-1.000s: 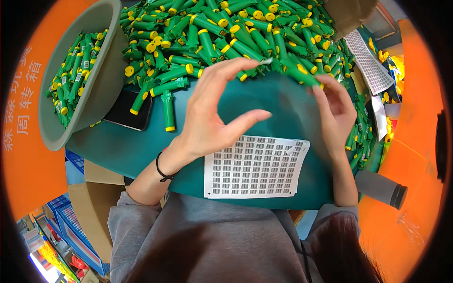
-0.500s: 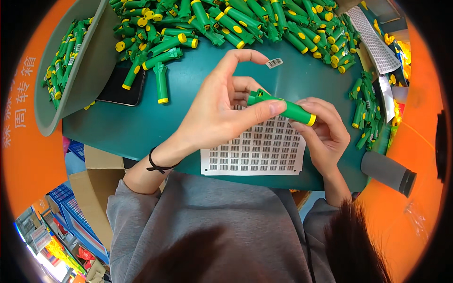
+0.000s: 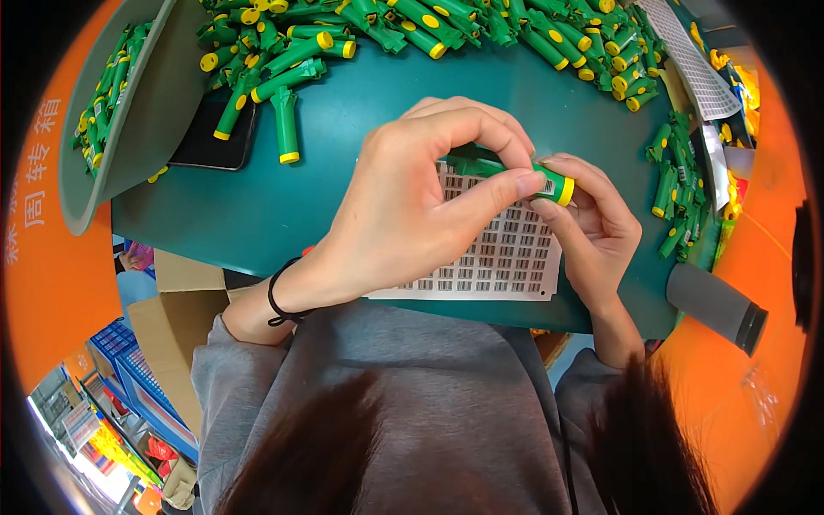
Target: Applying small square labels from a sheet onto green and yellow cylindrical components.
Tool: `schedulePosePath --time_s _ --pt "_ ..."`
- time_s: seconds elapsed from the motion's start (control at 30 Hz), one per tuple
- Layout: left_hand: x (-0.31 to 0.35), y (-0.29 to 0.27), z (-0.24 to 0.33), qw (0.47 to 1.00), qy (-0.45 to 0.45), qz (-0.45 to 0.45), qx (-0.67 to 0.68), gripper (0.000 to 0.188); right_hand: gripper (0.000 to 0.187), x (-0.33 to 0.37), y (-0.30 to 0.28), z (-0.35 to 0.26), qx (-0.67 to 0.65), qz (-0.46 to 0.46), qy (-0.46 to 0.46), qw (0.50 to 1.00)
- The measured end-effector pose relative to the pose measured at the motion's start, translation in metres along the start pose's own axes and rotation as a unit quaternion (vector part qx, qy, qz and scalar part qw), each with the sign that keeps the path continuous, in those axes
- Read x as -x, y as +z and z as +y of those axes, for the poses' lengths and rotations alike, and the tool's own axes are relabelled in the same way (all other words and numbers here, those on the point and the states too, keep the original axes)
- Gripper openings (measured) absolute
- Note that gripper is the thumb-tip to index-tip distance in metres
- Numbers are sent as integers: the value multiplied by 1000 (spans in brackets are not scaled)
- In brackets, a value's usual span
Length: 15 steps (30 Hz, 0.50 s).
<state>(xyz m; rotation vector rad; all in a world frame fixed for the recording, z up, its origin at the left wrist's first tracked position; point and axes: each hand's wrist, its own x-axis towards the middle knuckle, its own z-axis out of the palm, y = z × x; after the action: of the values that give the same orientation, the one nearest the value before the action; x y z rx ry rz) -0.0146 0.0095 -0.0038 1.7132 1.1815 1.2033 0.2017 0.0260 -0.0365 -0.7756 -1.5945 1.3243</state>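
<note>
My left hand (image 3: 421,189) and my right hand (image 3: 601,223) both hold one green plastic tube (image 3: 482,167) with a yellow end, tilted over the table. The left thumb and index finger press on its side, beside a small white barcode label (image 3: 548,186) lying against the tube near the yellow end. My right fingers pinch around that yellow end. Part of the tube is hidden behind my left hand. Below the hands lies a white sheet of barcode labels (image 3: 515,257), partly covered by the left hand and wrist.
Loose green tubes (image 3: 421,21) are heaped along the far side of the teal table (image 3: 343,112). A grey bin (image 3: 163,129) with tubes stands left, beside a dark flat phone-like object (image 3: 219,142). More tubes (image 3: 674,189) and a grey cylinder (image 3: 714,305) are at right.
The label held on my left index fingertip has come down onto the tube near its yellow end. My left index finger has folded down toward the thumb.
</note>
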Motion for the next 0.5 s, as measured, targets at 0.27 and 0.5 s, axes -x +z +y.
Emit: schedulePosePath --time_s 0.27,0.5 --pt "-1 0 2 994 -77 -21 75 11 39 -2 -4 4 44 -31 -41 998" --pt "-3 1 -1 996 -67 -24 54 12 40 -2 -2 2 31 -30 -29 999"
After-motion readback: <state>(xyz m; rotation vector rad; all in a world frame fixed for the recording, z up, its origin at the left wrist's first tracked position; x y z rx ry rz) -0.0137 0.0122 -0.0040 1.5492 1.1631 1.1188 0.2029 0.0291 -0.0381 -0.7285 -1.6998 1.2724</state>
